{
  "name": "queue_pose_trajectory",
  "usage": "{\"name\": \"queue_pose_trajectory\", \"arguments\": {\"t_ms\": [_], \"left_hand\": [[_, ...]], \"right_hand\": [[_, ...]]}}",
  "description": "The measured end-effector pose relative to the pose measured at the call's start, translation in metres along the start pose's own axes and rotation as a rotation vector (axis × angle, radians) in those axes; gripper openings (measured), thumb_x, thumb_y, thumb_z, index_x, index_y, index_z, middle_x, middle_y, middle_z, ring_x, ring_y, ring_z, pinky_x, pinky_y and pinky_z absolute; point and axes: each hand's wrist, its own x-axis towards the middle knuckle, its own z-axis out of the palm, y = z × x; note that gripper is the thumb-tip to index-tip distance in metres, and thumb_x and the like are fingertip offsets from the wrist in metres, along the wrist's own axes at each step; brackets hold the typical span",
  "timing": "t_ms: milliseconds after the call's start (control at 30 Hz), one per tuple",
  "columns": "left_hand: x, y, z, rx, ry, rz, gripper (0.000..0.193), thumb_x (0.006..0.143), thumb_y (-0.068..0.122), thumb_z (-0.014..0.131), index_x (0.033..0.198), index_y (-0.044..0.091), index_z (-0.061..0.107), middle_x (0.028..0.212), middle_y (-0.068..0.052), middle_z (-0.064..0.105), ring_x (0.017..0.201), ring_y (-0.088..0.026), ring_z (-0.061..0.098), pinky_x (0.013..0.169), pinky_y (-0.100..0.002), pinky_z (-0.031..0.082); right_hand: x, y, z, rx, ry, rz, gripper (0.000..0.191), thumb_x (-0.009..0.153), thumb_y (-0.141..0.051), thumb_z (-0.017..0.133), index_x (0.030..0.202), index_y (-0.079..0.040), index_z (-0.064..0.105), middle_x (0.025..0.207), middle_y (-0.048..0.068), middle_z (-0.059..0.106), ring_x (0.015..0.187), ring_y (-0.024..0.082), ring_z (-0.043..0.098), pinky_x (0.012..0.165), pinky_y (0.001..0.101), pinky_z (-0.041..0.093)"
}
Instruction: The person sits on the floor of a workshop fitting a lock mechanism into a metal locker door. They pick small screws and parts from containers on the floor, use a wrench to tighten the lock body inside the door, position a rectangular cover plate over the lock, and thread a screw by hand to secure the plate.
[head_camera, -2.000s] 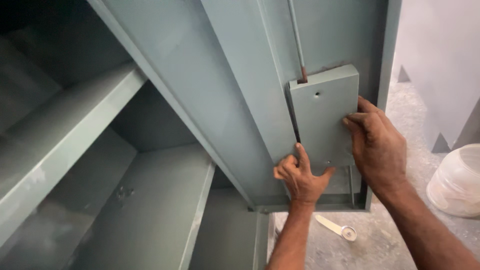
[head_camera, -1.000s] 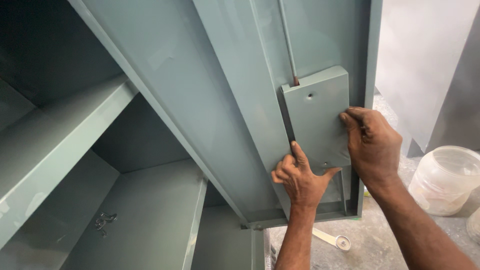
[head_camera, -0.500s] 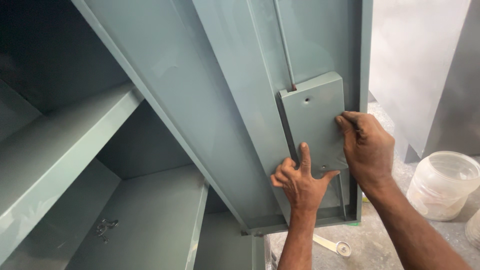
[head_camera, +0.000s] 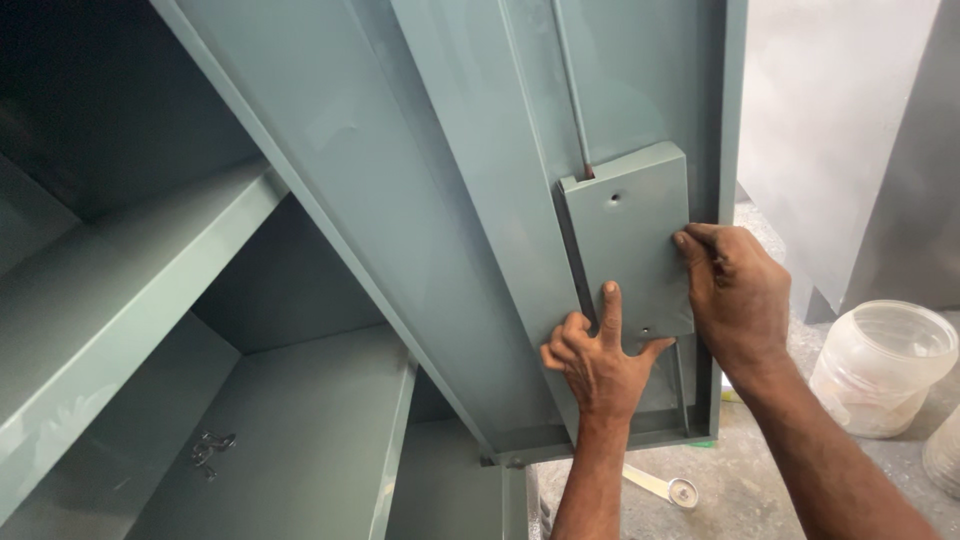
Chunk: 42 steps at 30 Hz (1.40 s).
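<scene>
A grey-green metal cover plate (head_camera: 628, 230) with two small screw holes sits on the inside of an open cabinet door (head_camera: 470, 200). A thin rod (head_camera: 572, 90) runs up from its top edge. My left hand (head_camera: 598, 358) presses against the plate's lower left corner, index finger pointing up and thumb spread. My right hand (head_camera: 732, 290) rests on the plate's right edge, fingertips curled against it. Neither hand holds a tool.
The steel cabinet (head_camera: 150, 300) stands open at the left, with shelves and a small metal latch part (head_camera: 210, 448) on a lower shelf. A clear plastic bucket (head_camera: 880, 365) stands on the concrete floor at right. A small white object (head_camera: 662, 486) lies below the door.
The view shifted slightly. My left index finger has straightened up the plate and my right hand has slid a little lower along the plate's right edge.
</scene>
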Motion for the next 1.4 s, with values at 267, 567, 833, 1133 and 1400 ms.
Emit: {"name": "queue_pose_trajectory", "arguments": {"t_ms": [267,567,833,1133,1400], "left_hand": [[-0.001,-0.001,-0.001,-0.006,-0.015,0.012,0.128,0.067,0.078,0.084,0.166,0.039,0.013,0.119,-0.013,0.036,0.112,-0.033,0.036,0.096,-0.061,0.027],[0.003,0.002,-0.005,-0.009,-0.024,-0.008,0.128,0.065,0.075,0.087,0.165,0.04,0.016,0.119,-0.013,0.036,0.111,-0.033,0.036,0.097,-0.062,0.027],[0.004,0.003,-0.007,-0.017,-0.011,0.002,0.131,0.064,0.074,0.088,0.165,0.04,0.012,0.121,-0.014,0.036,0.112,-0.034,0.037,0.097,-0.062,0.027],[0.005,0.006,-0.011,-0.017,-0.018,-0.017,0.129,0.064,0.072,0.089,0.165,0.041,0.014,0.119,-0.013,0.036,0.111,-0.033,0.037,0.099,-0.061,0.027],[0.005,0.01,-0.016,-0.02,-0.04,-0.043,0.128,0.066,0.066,0.091,0.164,0.042,0.013,0.122,-0.015,0.038,0.112,-0.035,0.038,0.1,-0.063,0.027]], "right_hand": [[0.0,-0.001,-0.003,0.003,-0.01,0.002,0.013,0.105,-0.012,0.072,0.108,0.001,0.071,0.099,0.016,0.073,0.083,0.027,0.073,0.071,0.0349,0.057],[0.0,0.001,-0.003,0.05,-0.01,0.02,0.014,0.104,-0.012,0.072,0.11,0.001,0.071,0.1,0.016,0.073,0.083,0.026,0.073,0.072,0.0346,0.058],[-0.001,0.003,-0.002,0.054,-0.011,0.057,0.014,0.103,-0.012,0.072,0.11,0.0,0.072,0.099,0.016,0.073,0.082,0.026,0.073,0.071,0.0345,0.057],[-0.002,0.002,-0.005,0.055,0.005,0.005,0.012,0.103,-0.01,0.073,0.11,0.0,0.071,0.101,0.016,0.073,0.085,0.027,0.073,0.073,0.0347,0.058],[0.004,-0.025,-0.01,0.142,0.04,-0.113,0.012,0.103,-0.004,0.075,0.113,0.001,0.072,0.108,0.015,0.072,0.089,0.022,0.073,0.077,0.031,0.058]]}}
